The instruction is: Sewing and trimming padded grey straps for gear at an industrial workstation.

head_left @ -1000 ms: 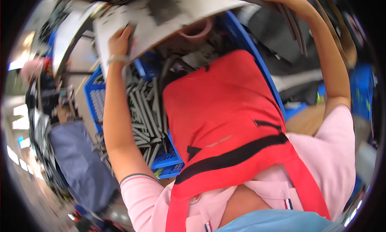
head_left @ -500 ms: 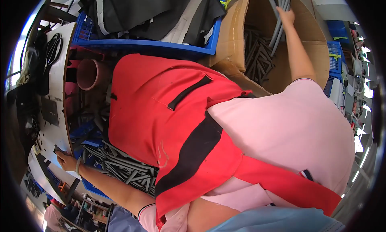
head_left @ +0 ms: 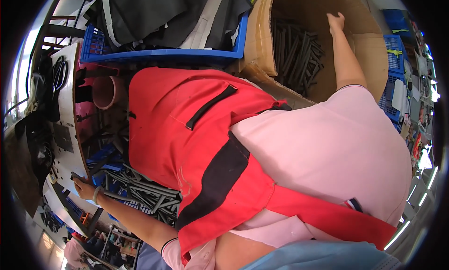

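Single head-worn fisheye view, looking steeply down the wearer's own torso, red apron close and filling centre, cardboard box far right, worktable edge left, rim strongly curved

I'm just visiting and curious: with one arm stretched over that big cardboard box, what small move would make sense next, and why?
Probably lower the right hand onto the dark strips piled in the cardboard box. The open hand is above the pile, touching none that I can see, so a short reach down would come first. The left hand rests on the edge of the white board, seemingly steadying the lean.
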`<action>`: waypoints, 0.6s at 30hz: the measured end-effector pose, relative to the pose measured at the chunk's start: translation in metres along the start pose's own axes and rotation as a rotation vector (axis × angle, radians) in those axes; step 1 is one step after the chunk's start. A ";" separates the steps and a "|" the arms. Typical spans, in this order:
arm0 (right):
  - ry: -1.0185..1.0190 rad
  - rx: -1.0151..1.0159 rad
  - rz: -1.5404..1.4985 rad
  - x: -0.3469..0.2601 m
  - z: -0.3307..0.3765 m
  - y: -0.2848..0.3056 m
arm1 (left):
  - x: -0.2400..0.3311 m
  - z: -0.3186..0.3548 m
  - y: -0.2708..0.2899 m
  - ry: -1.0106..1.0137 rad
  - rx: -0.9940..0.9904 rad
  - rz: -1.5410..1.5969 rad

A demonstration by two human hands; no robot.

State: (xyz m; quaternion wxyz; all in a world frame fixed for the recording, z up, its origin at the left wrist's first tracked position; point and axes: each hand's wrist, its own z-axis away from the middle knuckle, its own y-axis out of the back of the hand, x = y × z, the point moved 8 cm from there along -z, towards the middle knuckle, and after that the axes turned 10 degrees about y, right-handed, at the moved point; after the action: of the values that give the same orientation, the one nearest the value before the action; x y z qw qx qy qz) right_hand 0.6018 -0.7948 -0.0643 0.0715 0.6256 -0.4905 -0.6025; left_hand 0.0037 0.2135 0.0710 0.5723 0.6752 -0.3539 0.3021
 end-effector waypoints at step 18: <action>1.043 -2.111 -0.926 -0.516 0.634 -0.087 | 0.203 0.234 -0.075 -0.732 -0.534 0.155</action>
State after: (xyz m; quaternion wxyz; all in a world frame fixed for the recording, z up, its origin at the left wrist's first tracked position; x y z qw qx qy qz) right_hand 0.2326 -0.0716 0.0615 0.5019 0.5393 0.5783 -0.3506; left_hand 0.1810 -0.0373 0.1562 0.5395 0.5378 -0.6477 -0.0162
